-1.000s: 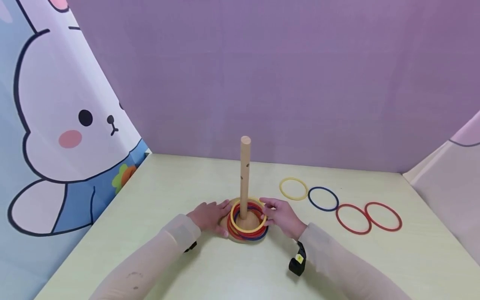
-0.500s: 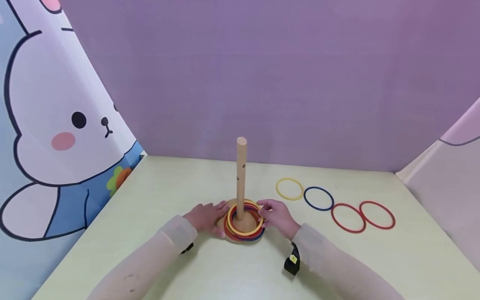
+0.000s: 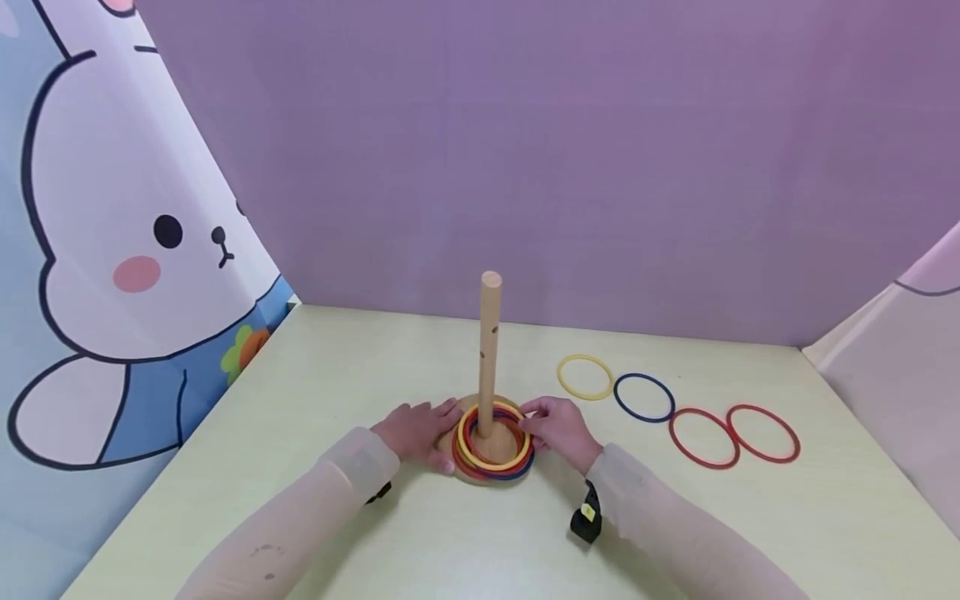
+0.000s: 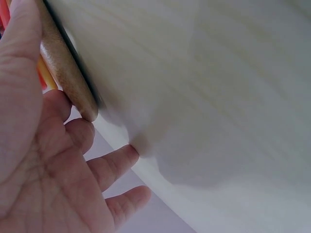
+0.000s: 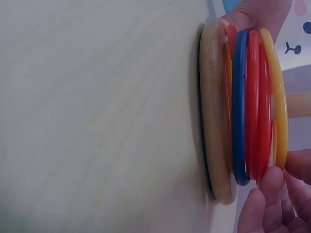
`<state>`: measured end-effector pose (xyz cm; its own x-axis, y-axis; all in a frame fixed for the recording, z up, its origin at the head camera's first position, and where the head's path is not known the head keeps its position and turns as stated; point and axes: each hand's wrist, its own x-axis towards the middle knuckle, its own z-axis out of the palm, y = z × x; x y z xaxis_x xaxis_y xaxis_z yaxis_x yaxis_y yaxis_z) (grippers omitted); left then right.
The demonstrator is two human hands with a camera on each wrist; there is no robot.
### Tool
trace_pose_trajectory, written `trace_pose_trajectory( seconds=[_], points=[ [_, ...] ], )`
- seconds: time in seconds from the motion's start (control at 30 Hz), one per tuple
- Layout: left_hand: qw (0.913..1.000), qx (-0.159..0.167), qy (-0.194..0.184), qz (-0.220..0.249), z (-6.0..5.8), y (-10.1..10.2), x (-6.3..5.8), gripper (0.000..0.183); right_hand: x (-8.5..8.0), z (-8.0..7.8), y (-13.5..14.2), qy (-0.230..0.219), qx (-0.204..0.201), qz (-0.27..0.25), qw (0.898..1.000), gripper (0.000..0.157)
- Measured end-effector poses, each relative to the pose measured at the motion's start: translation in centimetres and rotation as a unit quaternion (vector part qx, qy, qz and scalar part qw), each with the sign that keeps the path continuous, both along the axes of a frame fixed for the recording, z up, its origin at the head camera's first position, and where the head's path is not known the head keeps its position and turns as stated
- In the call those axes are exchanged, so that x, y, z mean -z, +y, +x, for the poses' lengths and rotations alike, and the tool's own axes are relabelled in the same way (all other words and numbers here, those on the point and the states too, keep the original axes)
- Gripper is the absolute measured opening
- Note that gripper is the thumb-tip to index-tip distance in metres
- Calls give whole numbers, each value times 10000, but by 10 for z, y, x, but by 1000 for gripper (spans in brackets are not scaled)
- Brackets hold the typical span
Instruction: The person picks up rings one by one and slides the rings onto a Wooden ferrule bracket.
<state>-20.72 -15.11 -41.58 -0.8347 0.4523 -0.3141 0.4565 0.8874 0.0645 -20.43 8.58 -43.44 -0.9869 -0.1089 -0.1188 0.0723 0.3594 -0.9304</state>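
Note:
A wooden ring-toss stand, its tall peg (image 3: 489, 350) rising from a round base (image 5: 214, 111), stands on the table. Red, blue and yellow rings are stacked round the peg's foot. My right hand (image 3: 558, 429) pinches the top yellow ring (image 5: 281, 107) at its right side, the thumb and a finger meeting at its edge. That yellow ring encircles the peg, just over the red rings (image 5: 252, 97) and a blue ring (image 5: 239, 107). My left hand (image 3: 416, 432) holds the base's left rim, thumb on the near side and fingertips curving at the edge (image 4: 80, 97).
Right of the stand lie a yellow ring (image 3: 585, 357), a blue ring (image 3: 643, 376) and two red rings (image 3: 705, 465), nearly in a row. A purple curtain (image 3: 570, 167) closes off the back; a rabbit-printed cloth (image 3: 112, 208) hangs at the left.
The top yellow ring, tilted and raised a second ago, has come down nearer the stack with my right hand. My left hand stays on the base. The view shifted slightly.

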Motion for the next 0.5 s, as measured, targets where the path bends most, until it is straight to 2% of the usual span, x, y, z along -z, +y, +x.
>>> trace_pose_trajectory(
  seconds=[0.27, 0.37, 0.5],
  points=[
    [9996, 205, 172, -74, 2, 1, -2, 88, -3, 1, 13, 235, -235, 160, 9993, 20],
    [9996, 193, 181, -131, 2, 0, -3, 88, -2, -3, 23, 242, -239, 255, 9991, 26],
    [9997, 136, 152, -149, 2, 0, -2, 87, -2, -7, 43, 250, -445, 477, 9976, 32]
  ],
)
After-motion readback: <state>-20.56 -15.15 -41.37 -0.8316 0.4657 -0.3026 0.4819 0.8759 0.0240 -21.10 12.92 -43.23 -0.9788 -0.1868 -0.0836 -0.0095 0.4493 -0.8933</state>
